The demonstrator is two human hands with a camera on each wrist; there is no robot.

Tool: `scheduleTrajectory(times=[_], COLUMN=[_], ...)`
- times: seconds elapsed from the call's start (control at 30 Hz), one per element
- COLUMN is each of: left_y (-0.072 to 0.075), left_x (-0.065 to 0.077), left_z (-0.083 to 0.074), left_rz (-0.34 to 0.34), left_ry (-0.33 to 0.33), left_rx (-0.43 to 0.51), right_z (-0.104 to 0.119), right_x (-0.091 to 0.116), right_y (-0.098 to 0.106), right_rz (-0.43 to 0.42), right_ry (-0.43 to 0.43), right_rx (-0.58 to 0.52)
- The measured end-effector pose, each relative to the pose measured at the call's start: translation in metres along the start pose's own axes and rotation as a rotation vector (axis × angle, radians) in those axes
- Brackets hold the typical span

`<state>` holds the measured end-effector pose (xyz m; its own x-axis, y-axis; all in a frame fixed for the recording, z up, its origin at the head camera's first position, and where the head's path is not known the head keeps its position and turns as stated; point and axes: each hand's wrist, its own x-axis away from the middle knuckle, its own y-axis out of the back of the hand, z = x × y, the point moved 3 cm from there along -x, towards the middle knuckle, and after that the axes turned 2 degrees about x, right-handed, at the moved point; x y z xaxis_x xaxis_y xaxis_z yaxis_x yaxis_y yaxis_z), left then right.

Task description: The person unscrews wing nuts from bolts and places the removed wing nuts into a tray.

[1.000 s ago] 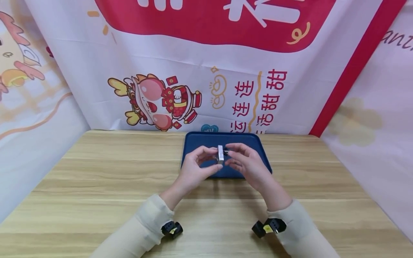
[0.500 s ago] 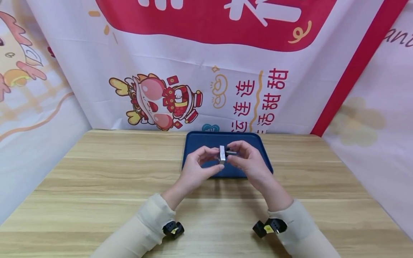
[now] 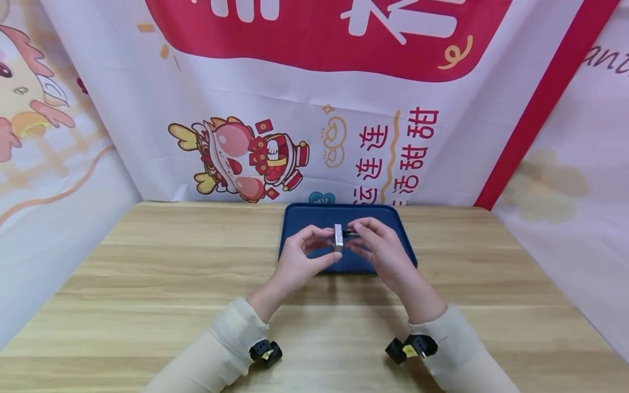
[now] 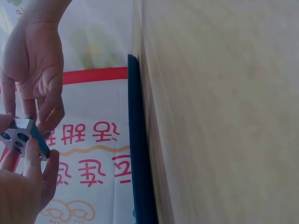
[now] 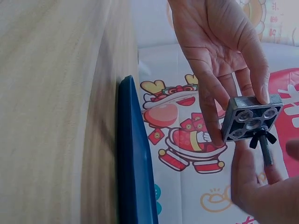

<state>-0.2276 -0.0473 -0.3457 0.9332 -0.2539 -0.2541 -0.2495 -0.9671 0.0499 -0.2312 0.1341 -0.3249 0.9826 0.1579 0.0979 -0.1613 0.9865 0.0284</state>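
Note:
My left hand (image 3: 300,256) grips a square metal block (image 3: 338,238) by its edges, thumb below and fingers above. Several round holes show in the block's face in the right wrist view. From that face sticks a threaded bolt (image 5: 266,151) with a black wing nut (image 5: 262,136) on it, close to the block. My right hand (image 3: 383,248) is beside the bolt, fingers bent around its area. In the right wrist view its fingers lie behind the bolt, and its blurred thumb (image 5: 293,148) stands apart from the nut. The left wrist view shows the block's other face, also with holes.
A dark blue tray (image 3: 290,218) lies on the wooden table (image 3: 196,262) beneath the hands, near the back edge. A printed cloth (image 3: 275,98) hangs behind the table, with more cloth at both sides. Each sleeve carries a small black wrist camera (image 3: 267,352).
My right fingers have shifted around the bolt and wing nut, and the bolt that stood out clearly half a second ago is partly covered in the head view. The left hand keeps its grip.

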Motion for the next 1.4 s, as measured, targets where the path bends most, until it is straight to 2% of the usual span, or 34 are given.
scheduleTrajectory(times=[0.23, 0.4, 0.63, 1.13, 1.4], left_y=[0.004, 0.007, 0.005, -0.003, -0.005], left_x=[-0.004, -0.007, -0.009, -0.009, -0.007], left_z=[0.000, 0.001, 0.001, 0.003, 0.005], left_rz=[-0.029, -0.028, -0.021, -0.012, -0.018], left_ry=[-0.012, -0.014, 0.000, 0.031, 0.066], left_rx=[0.020, 0.034, 0.022, 0.021, 0.034], right_z=[-0.001, 0.003, 0.004, 0.000, 0.000], right_x=[-0.008, -0.013, -0.013, -0.014, -0.013], right_y=[0.004, -0.001, -0.006, -0.002, -0.002], right_rz=[0.011, 0.022, 0.028, 0.119, 0.089], right_ry=[-0.064, -0.057, -0.037, -0.074, -0.088], right_rx=[0.050, 0.093, 0.142, 0.071, 0.049])
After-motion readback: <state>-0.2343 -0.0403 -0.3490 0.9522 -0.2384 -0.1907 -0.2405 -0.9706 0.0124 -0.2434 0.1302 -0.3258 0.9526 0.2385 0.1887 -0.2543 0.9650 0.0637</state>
